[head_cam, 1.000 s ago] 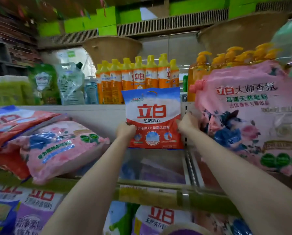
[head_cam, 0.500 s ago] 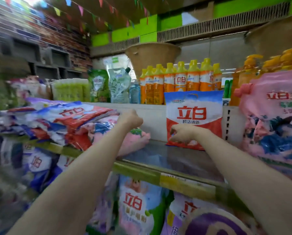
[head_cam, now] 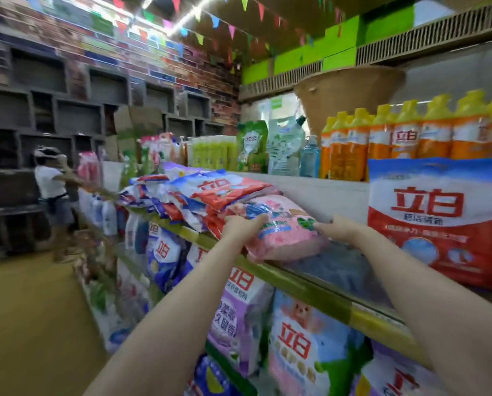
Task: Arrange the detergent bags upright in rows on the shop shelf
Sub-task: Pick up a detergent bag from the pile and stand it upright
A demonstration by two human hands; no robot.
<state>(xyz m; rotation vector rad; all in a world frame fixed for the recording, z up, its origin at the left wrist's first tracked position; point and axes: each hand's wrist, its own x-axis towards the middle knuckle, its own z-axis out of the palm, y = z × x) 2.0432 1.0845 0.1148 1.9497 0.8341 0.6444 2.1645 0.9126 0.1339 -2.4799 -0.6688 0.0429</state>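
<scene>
A pink detergent bag (head_cam: 282,238) lies flat at the front of the shelf (head_cam: 319,292). My left hand (head_cam: 243,225) grips its left end and my right hand (head_cam: 339,228) grips its right end. To the right a red, white and blue detergent bag (head_cam: 439,221) stands upright against the shelf's back panel, free of my hands. Left of the pink bag, a heap of red and blue detergent bags (head_cam: 199,195) lies flat and overlapping.
Orange bottles with yellow caps (head_cam: 410,138) line the ledge above. Purple and blue bags (head_cam: 296,347) fill the lower shelf. A person in a white shirt (head_cam: 51,184) stands down the aisle at the left. The floor (head_cam: 33,324) lies left of the shelving.
Both hands let go of the red and white bag, which now stands upright. They moved left and took hold of the flat pink bag. My view swung left.
</scene>
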